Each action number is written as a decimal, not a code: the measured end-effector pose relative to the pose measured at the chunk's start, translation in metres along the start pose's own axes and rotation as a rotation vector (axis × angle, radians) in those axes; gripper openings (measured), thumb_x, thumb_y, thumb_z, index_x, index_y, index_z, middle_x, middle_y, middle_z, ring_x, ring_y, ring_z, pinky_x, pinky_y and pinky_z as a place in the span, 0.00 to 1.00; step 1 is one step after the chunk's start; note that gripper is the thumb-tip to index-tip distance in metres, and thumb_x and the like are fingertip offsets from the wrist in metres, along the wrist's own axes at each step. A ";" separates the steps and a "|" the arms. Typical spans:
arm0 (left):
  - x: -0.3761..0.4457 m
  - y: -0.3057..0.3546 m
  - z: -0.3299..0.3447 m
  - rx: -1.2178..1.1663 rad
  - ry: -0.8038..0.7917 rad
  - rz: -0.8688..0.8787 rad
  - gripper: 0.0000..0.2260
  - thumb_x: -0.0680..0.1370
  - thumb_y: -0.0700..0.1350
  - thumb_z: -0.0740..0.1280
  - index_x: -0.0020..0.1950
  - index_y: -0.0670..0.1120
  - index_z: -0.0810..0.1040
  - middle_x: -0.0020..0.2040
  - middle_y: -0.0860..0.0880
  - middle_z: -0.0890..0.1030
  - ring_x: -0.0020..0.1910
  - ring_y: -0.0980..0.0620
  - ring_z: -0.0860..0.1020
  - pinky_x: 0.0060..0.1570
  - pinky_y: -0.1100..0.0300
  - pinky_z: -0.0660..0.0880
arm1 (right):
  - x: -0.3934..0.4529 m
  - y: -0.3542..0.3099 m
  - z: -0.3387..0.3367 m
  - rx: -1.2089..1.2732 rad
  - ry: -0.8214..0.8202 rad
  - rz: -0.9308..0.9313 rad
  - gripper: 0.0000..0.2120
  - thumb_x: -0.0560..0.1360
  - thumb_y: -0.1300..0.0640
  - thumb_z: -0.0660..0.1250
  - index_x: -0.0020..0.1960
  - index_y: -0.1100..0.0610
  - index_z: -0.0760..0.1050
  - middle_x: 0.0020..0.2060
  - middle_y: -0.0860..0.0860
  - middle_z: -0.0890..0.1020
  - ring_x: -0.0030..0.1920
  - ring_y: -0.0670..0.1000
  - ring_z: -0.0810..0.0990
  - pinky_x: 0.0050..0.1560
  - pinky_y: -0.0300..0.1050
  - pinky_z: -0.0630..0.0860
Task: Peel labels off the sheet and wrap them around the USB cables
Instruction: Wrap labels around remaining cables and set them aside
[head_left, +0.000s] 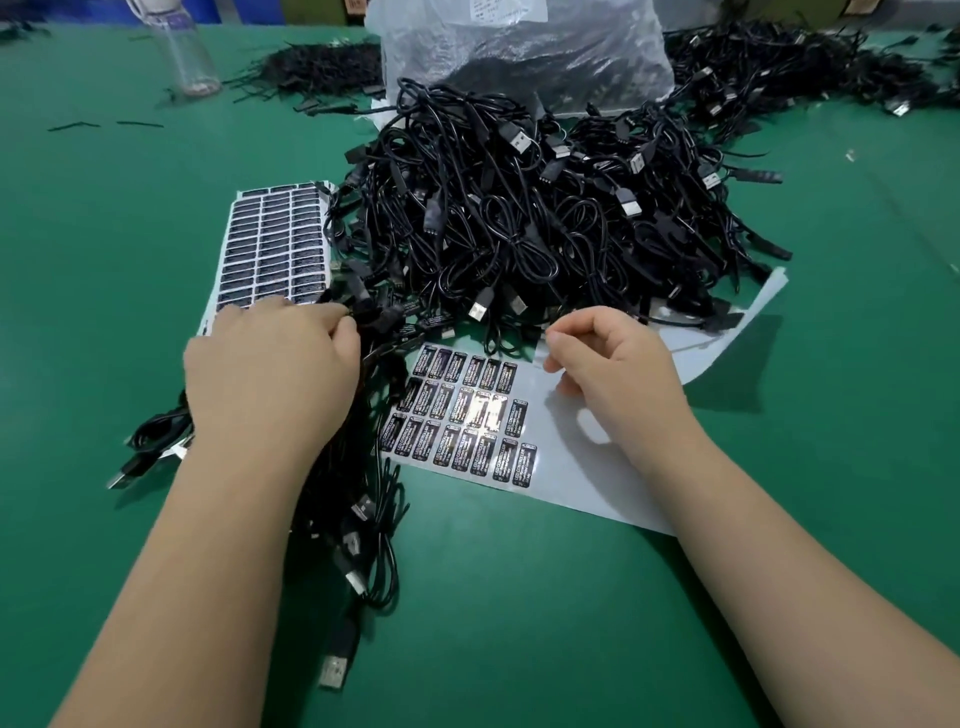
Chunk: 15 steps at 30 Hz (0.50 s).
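- Head view shows the left hand (270, 374) at about 9 o'clock of the frame's middle, knuckles up, fingers curled round a bunch of black USB cables (363, 467) that trails toward 6 o'clock across the green table (104, 234).
- Right hand (613, 364) hovers at 3 o'clock, over the bare part of the near label sheet (587, 467); thumb and forefinger are drawn together in a pinch, but whether a label sits between them I cannot tell.
- Remaining labels (462, 421) lie in three rows between the two hands, closer to the left one.
- A fuller label sheet (275, 244) lies at 10 o'clock, and the main heap of cables (519, 208) at 12 o'clock with a plastic bag (519, 47) behind it.
- To do this step well (as I judge it): lift a label by one corner, keep the adhesive off the fingertips, and have the left hand present a single cable, not the whole bunch.
- Wrap it squarely so the ends meet flush.
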<state>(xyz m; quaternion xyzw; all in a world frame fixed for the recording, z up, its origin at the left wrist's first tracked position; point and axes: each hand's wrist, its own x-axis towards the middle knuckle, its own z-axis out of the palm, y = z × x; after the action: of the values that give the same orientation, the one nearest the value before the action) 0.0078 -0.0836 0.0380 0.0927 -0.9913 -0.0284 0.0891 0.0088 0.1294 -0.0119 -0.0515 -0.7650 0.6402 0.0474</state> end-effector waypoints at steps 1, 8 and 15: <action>0.000 0.001 -0.001 -0.005 0.044 0.013 0.15 0.80 0.52 0.58 0.63 0.51 0.78 0.57 0.41 0.78 0.57 0.36 0.71 0.51 0.47 0.67 | 0.000 0.000 0.000 -0.012 -0.001 -0.004 0.06 0.75 0.60 0.66 0.42 0.51 0.78 0.32 0.45 0.82 0.30 0.41 0.77 0.35 0.38 0.73; -0.029 0.038 -0.002 -0.140 -0.034 0.689 0.17 0.76 0.54 0.65 0.63 0.49 0.78 0.56 0.50 0.81 0.54 0.45 0.75 0.55 0.50 0.73 | 0.001 0.001 -0.001 0.027 0.031 -0.015 0.06 0.76 0.59 0.65 0.42 0.52 0.78 0.31 0.45 0.81 0.30 0.43 0.76 0.35 0.38 0.72; -0.020 0.047 0.053 -0.048 -0.299 0.537 0.31 0.78 0.66 0.50 0.77 0.54 0.52 0.76 0.57 0.55 0.74 0.53 0.53 0.69 0.50 0.58 | 0.003 0.007 -0.002 -0.292 0.056 -0.166 0.06 0.74 0.57 0.67 0.43 0.47 0.80 0.37 0.41 0.81 0.41 0.39 0.77 0.43 0.31 0.72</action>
<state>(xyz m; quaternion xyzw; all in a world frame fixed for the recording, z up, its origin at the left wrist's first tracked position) 0.0089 -0.0319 -0.0135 -0.1801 -0.9815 -0.0405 -0.0515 0.0067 0.1333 -0.0184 -0.0125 -0.8498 0.5146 0.1134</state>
